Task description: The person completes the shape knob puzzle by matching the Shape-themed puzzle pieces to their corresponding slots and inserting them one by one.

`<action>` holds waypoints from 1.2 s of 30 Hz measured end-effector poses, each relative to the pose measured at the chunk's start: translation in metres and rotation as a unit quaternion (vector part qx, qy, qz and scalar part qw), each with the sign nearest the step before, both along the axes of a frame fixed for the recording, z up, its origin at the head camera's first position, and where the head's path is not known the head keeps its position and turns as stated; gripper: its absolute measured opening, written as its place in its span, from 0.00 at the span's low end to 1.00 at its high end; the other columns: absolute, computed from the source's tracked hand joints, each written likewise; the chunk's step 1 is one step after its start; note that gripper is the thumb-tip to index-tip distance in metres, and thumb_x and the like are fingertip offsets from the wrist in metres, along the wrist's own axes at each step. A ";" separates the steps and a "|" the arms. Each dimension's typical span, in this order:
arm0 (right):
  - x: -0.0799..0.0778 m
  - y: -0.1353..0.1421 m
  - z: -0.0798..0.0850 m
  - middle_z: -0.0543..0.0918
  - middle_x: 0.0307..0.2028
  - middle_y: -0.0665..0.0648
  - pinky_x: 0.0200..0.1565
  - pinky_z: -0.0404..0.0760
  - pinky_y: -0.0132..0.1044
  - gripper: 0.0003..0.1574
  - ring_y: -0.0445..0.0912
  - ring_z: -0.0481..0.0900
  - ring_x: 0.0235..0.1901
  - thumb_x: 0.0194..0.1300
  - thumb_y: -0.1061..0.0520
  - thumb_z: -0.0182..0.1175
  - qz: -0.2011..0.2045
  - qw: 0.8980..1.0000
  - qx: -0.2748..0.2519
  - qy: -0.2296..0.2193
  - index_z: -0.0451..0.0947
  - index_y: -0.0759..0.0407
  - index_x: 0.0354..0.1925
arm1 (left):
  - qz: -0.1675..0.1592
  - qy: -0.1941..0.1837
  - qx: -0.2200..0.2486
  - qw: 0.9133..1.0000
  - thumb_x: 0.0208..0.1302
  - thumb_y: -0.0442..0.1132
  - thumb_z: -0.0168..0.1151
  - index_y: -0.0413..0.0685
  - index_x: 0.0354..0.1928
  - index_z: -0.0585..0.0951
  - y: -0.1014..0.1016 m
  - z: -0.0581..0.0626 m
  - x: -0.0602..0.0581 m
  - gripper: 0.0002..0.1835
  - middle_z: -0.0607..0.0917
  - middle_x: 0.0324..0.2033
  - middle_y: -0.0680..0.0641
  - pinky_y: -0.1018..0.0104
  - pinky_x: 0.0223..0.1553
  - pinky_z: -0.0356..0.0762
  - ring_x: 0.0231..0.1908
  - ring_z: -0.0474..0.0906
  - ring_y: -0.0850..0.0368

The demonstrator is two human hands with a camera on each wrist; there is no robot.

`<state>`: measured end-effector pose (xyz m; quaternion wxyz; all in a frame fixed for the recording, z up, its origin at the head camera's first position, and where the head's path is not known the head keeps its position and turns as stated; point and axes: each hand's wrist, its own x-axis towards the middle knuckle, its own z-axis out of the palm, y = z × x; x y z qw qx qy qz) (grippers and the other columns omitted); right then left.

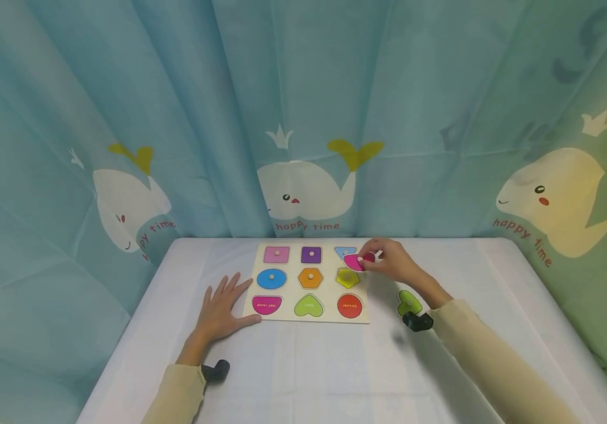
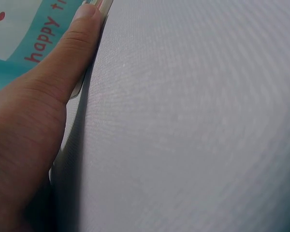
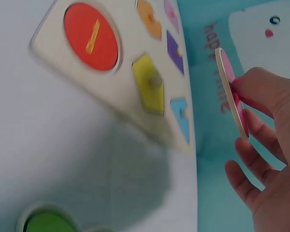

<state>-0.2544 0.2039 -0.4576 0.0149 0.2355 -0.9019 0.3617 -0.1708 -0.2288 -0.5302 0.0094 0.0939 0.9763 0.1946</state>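
Observation:
My right hand [image 1: 392, 260] pinches a magenta half-round puzzle piece [image 1: 352, 262] by its small knob. The piece is above the upper right part of the shape puzzle board [image 1: 288, 287], overlapping the blue triangle [image 1: 341, 252]. In the right wrist view the half-round piece [image 3: 227, 77] shows edge-on between thumb and fingers. At the board's left edge, my left hand [image 1: 222, 312] lies with fingers spread, its thumb and fingertips against the edge. The board's near row shows a magenta half-round space [image 1: 267, 304], a green heart space [image 1: 309, 305] and a red circle space [image 1: 350, 305], each labelled.
A green heart-shaped piece [image 1: 409, 301] lies on the white table [image 1: 329, 371] right of the board, partly behind the black right wrist camera [image 1: 417, 321]. Several knobbed shapes, including an orange hexagon [image 1: 311, 278], sit in the board. A blue curtain [image 1: 303, 118] hangs behind the table.

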 end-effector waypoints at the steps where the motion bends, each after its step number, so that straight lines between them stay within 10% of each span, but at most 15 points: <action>1: 0.000 -0.005 0.002 0.85 0.40 0.52 0.45 0.82 0.49 0.04 0.49 0.77 0.40 0.62 0.59 0.73 0.003 1.000 -0.003 -0.001 0.88 0.54 0.37 | 0.000 0.000 -0.001 1.000 0.50 0.67 0.72 0.56 0.77 0.67 0.000 0.000 0.000 0.53 0.58 0.79 0.39 0.25 0.72 0.35 0.79 0.45 0.34; 36: 0.021 -0.162 -0.025 0.87 0.39 0.48 0.44 0.80 0.36 0.07 0.45 0.77 0.42 0.62 0.56 0.74 0.052 0.995 -0.079 -0.038 0.90 0.55 0.40 | -0.002 -0.005 -0.008 1.000 0.51 0.69 0.71 0.57 0.78 0.66 -0.003 -0.003 -0.002 0.54 0.56 0.80 0.40 0.25 0.72 0.34 0.79 0.44 0.33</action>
